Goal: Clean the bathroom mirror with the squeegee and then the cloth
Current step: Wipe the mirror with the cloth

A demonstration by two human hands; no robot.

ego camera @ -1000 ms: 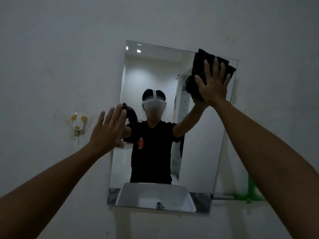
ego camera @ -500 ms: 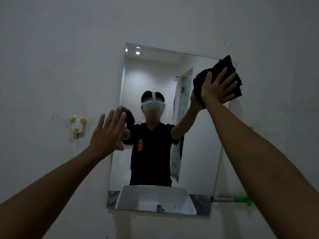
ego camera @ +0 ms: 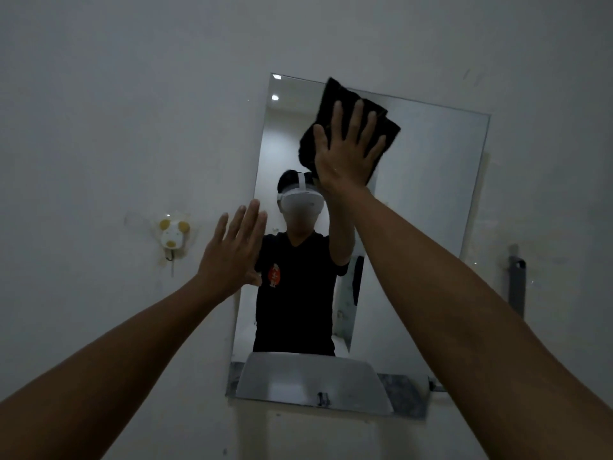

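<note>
Since half a second ago my right hand [ego camera: 348, 151] has slid the cloth [ego camera: 335, 104] leftward, off the mirror's upper right corner to its upper middle. Right hand is flat, fingers spread, palm pressing the black cloth against the mirror [ego camera: 431, 200]; not a grip, just pushing it onto the glass. Cloth is folded, its top corner poking just above the mirror's top edge. Left hand [ego camera: 232, 254] is open, fingers together and extended, at the mirror's left edge about mid-height; I cannot tell if it touches the glass or wall. It sits in roughly the same spot as before. Reflection shows a person in a black shirt with a white headset, plus a white sink [ego camera: 311, 380] along the bottom. Small animal-shaped hook [ego camera: 173, 234] on the wall [ego camera: 132, 111] left of the mirror. Grey bracket [ego camera: 516, 283] on the wall at right.
</note>
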